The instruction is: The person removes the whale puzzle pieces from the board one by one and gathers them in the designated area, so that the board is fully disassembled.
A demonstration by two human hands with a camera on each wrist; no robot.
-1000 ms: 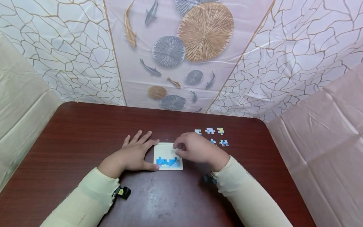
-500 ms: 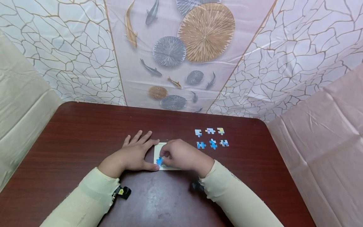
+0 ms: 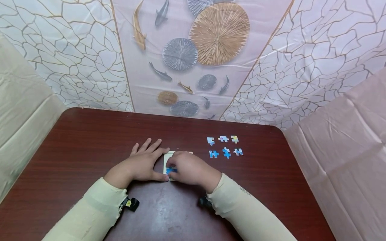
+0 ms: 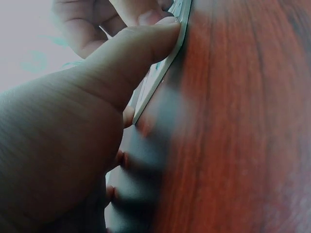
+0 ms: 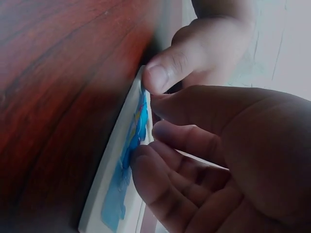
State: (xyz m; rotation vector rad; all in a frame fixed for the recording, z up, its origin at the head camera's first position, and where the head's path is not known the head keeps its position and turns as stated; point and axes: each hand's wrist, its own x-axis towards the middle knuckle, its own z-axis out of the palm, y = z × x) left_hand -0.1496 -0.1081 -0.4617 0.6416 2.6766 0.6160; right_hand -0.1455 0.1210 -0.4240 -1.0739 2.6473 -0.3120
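A small square puzzle tray point(image 3: 166, 157) with a pale rim lies on the table, blue puzzle pieces point(image 3: 171, 170) along its near side. My left hand point(image 3: 144, 165) lies spread beside it, thumb on the near left corner and index fingertip at the far left corner. My right hand point(image 3: 193, 169) covers most of the tray, its thumb and fingers curled about a blue puzzle piece point(image 5: 142, 121) that looks slightly raised in the right wrist view. One fingertip point(image 5: 141, 154) touches the blue surface. The left thumb point(image 4: 163, 36) presses the tray's edge in the left wrist view.
Right of the tray, several loose puzzle pieces point(image 3: 226, 153) lie in two rows on the dark red table point(image 3: 90, 140). Patterned cloth point(image 3: 181, 83) hangs behind the table, with plain cloth at both sides. Both wrists wear small black cameras point(image 3: 131, 204).
My right hand has moved left and slightly toward me, from the tray's right side to the blue pieces at its near left. The loose pieces came into full view. My left hand stays put.
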